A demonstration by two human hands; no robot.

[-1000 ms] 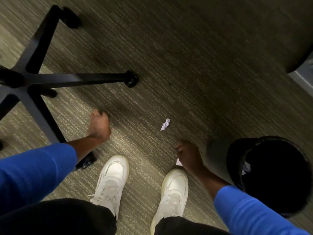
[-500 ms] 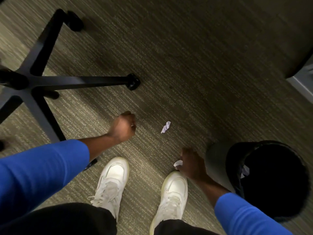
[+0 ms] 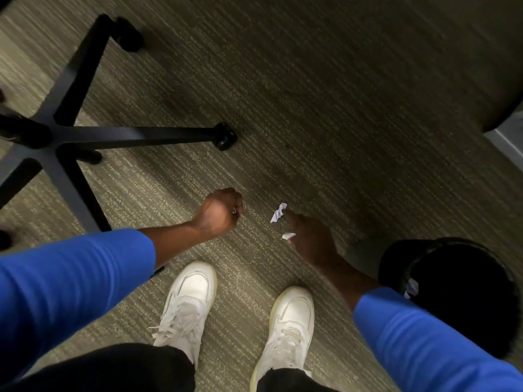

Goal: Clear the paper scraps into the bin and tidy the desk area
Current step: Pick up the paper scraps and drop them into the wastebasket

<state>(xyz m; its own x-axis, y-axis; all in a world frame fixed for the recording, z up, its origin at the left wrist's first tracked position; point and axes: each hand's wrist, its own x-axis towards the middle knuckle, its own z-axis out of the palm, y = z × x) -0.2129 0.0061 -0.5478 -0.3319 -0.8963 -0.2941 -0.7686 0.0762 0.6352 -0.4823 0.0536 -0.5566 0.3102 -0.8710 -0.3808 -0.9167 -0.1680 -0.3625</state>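
A small crumpled white paper scrap [image 3: 278, 212] lies on the carpet between my hands. My right hand [image 3: 310, 241] reaches toward it, one finger stretched out right beside it, while a second white scrap [image 3: 288, 236] is pinched under its thumb. My left hand [image 3: 222, 212] is a closed fist just left of the loose scrap, with a tiny bit of white showing between the fingers. The black round bin [image 3: 452, 295] stands at the right, with a white scrap visible at its inner rim.
A black office chair base [image 3: 65, 137] with castors spreads across the left; one castor [image 3: 225, 136] sits above my left hand. My two white sneakers [image 3: 188, 304] stand below the hands. A grey furniture edge [image 3: 506, 137] shows at the right border.
My right hand has moved up from beside my shoe to the loose scrap, carrying the other scrap. My left fist has drifted right, closer to the scrap.
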